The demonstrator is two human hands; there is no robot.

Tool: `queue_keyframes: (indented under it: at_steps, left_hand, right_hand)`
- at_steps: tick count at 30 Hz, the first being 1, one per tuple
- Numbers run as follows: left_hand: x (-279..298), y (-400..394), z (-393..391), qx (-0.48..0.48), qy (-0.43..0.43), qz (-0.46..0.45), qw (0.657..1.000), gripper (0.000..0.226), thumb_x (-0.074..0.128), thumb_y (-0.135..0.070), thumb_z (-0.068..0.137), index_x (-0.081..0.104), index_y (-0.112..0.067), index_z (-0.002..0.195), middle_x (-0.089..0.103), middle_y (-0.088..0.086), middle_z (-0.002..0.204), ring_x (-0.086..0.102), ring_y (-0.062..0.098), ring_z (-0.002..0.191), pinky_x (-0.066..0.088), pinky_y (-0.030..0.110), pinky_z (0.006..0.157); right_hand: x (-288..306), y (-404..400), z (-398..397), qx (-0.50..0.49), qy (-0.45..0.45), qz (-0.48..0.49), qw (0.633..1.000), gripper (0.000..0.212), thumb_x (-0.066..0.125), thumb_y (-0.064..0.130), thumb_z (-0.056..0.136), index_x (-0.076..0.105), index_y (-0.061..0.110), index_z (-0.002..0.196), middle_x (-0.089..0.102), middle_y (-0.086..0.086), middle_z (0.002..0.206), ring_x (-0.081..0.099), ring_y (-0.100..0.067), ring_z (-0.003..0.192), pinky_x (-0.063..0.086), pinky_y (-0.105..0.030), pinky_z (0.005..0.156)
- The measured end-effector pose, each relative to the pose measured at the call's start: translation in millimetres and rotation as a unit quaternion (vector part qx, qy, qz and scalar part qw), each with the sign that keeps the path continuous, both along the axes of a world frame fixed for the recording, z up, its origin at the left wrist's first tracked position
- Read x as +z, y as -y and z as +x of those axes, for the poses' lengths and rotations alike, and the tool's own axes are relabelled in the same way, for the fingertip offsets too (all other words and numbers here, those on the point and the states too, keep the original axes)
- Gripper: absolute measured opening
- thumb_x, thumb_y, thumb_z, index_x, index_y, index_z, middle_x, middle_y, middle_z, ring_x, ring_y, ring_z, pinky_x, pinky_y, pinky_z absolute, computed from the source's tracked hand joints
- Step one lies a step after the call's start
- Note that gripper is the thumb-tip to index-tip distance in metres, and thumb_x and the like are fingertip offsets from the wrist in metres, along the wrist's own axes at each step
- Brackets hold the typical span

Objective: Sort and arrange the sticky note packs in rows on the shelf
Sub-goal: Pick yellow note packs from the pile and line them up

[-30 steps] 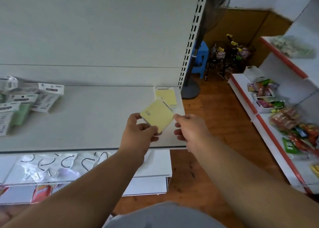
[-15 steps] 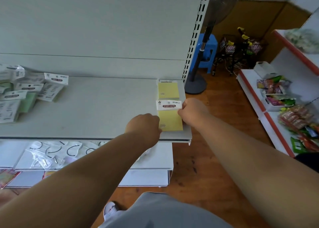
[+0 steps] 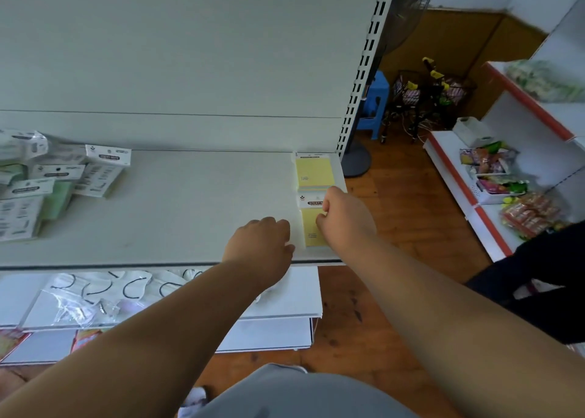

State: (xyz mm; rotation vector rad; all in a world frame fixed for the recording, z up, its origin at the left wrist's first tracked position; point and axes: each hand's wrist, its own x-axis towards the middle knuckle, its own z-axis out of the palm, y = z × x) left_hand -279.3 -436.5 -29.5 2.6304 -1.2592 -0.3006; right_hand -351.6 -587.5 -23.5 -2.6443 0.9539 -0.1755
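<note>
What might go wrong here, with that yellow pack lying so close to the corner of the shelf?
The front yellow pack lies near the shelf front edge at its right end, so a nudge from the right hand resting on it might tip it off. Pushing it back might shove the rear yellow pack crooked. The unsorted packs at the left overlap loosely and may slide when pulled.

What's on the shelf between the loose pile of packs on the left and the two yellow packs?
Only bare shelf lies between pile and yellow packs, plus the left hand, per head view.
</note>
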Motion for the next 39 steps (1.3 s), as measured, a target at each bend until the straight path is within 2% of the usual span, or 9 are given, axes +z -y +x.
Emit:
queue_keyframes:
  at_steps: [6,14,19,23,27,30,33,37,39]
  left_hand:
    - [4,-68,50,0.029,-0.007,-0.043,0.999,0.021,0.047,-0.036,0.092,0.059,-0.026,0.105,0.062,-0.004,0.1,0.058,0.021,0.095,0.049,0.034,0.078]
    - [18,-255,165,0.12,0.012,-0.062,0.991,0.013,0.05,-0.036,0.089,0.058,-0.029,0.098,0.061,-0.008,0.094,0.058,0.019,0.09,0.049,0.032,0.073]
    - [19,-335,211,0.187,-0.001,-0.058,0.981,0.025,0.055,-0.034,0.088,0.06,-0.027,0.111,0.059,-0.004,0.115,0.056,0.022,0.106,0.048,0.034,0.087]
    - [8,-348,243,0.195,-0.017,-0.049,0.979,0.044,0.061,-0.036,0.085,0.053,-0.023,0.126,0.051,0.001,0.131,0.048,0.026,0.118,0.045,0.037,0.097]
    - [3,-346,257,0.193,-0.037,-0.049,0.979,0.06,0.068,-0.046,0.079,0.048,-0.022,0.13,0.055,0.002,0.128,0.051,0.027,0.116,0.045,0.037,0.097]
    - [14,-348,258,0.219,-0.023,-0.091,0.971,0.034,0.065,-0.037,0.084,0.054,-0.018,0.11,0.066,0.002,0.102,0.059,0.027,0.097,0.045,0.032,0.074]
    - [24,-350,257,0.311,-0.119,-0.216,0.918,0.009,0.059,-0.021,0.086,0.057,-0.016,0.093,0.065,0.003,0.074,0.06,0.027,0.069,0.041,0.03,0.053]
    - [26,-339,240,0.345,-0.448,-0.41,0.715,0.017,0.063,0.0,0.085,0.065,-0.015,0.095,0.072,0.011,0.084,0.071,0.023,0.073,0.052,0.031,0.06]
    - [25,-329,232,0.308,-0.528,-0.416,0.673,0.018,0.062,0.003,0.086,0.066,-0.01,0.097,0.073,0.014,0.087,0.072,0.024,0.075,0.052,0.03,0.06]
  right_hand:
    - [1,-71,47,0.022,0.052,0.026,0.998,0.015,0.061,0.028,0.088,0.05,0.018,0.089,0.056,0.001,0.085,0.053,-0.021,0.077,0.036,-0.028,0.062]
    - [1,-248,177,0.105,0.077,0.094,0.987,0.019,0.06,0.035,0.087,0.053,0.018,0.087,0.062,0.001,0.085,0.057,-0.02,0.078,0.048,-0.032,0.068]
    - [1,-323,240,0.132,0.076,0.159,0.975,0.016,0.061,0.031,0.086,0.055,0.016,0.09,0.06,0.001,0.088,0.057,-0.02,0.08,0.047,-0.032,0.07]
    - [-4,-344,281,0.055,0.033,0.259,0.964,0.019,0.06,0.028,0.086,0.06,0.016,0.1,0.063,0.0,0.1,0.059,-0.021,0.092,0.046,-0.03,0.079]
    - [3,-360,303,-0.095,0.129,0.454,0.876,0.008,0.05,0.015,0.089,0.056,0.016,0.084,0.065,-0.008,0.091,0.066,-0.026,0.081,0.058,-0.043,0.072]
    - [17,-372,307,-0.119,0.187,0.6,0.769,0.016,0.041,0.004,0.096,0.053,0.014,0.091,0.064,-0.013,0.092,0.064,-0.027,0.067,0.047,-0.031,0.05]
    - [21,-376,298,-0.091,0.177,0.557,0.806,0.009,0.05,0.01,0.094,0.056,0.015,0.099,0.067,-0.009,0.096,0.065,-0.02,0.061,0.041,-0.027,0.047]
    - [24,-354,274,-0.087,0.171,0.47,0.862,0.017,0.06,0.025,0.093,0.061,0.017,0.108,0.066,-0.003,0.094,0.06,-0.011,0.06,0.042,-0.023,0.049]
    - [27,-339,259,-0.087,0.197,0.463,0.86,0.008,0.061,0.021,0.093,0.064,0.014,0.096,0.065,-0.003,0.082,0.058,-0.013,0.059,0.043,-0.027,0.052]
